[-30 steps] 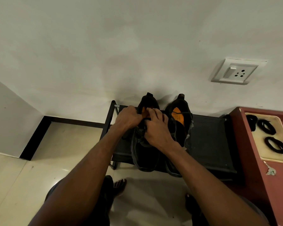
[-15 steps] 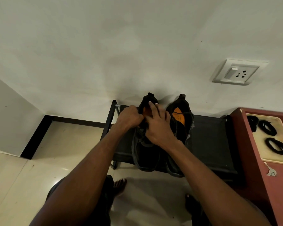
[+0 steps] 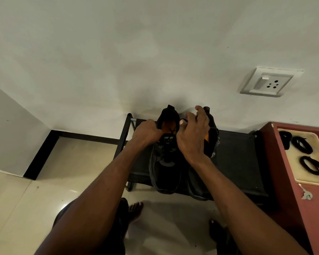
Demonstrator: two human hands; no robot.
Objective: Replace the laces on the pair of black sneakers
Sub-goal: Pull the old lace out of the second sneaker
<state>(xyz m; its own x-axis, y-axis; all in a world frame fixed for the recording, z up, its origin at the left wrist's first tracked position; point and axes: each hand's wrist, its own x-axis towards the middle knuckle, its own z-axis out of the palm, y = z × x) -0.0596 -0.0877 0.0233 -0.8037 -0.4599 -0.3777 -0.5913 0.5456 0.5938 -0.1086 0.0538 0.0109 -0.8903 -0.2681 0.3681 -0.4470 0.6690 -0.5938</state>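
Observation:
Two black sneakers with orange insoles stand side by side on a low black shoe rack [image 3: 236, 153]. The left sneaker [image 3: 165, 172] has its black lace [image 3: 168, 142] partly loosened. My left hand [image 3: 145, 134] is closed on that shoe's collar at its left side. My right hand [image 3: 193, 137] is raised over the shoe's opening, pinching a loop of the lace between thumb and fingers. The right sneaker [image 3: 213, 137] is mostly hidden behind my right hand and forearm.
A dark red cabinet top [image 3: 302, 208] stands at the right, carrying a cream tray [image 3: 302, 173] with coiled black laces [image 3: 312, 165], and a key [image 3: 306, 195]. A wall socket [image 3: 266, 82] is above. My bare feet rest on the tiled floor [image 3: 35, 199].
My right hand has lifted up and to the right, drawing a lace loop out of the left sneaker. My left hand stays on the collar.

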